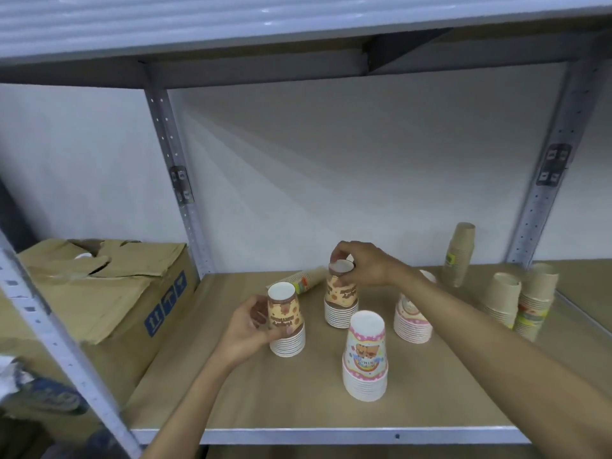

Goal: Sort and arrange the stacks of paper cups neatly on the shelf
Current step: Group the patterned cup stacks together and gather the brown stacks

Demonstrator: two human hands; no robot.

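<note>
My left hand (246, 329) grips one brown-printed cup stack (286, 321) mid-shelf while my right hand (362, 265) pinches another's (341, 298) top, bare shelf board (265, 402) open toward the front edge, white wall behind.

Open room at the front and back left of the shelf; cup stacks crowd the middle and right.

The front strip of the shelf board (265, 402) is bare from edge to edge, so a hand can pass there freely. In the middle stand four upside-down stacks close together: two brown-printed stacks (287, 323) and two pink stacks (365, 356), with narrow gaps between them. Behind them one kraft stack lies on its side (306, 279). At the right, upright kraft stacks (520, 303) block the way near the metal post (549, 180). A cardboard box (109, 293) closes the left side.
</note>
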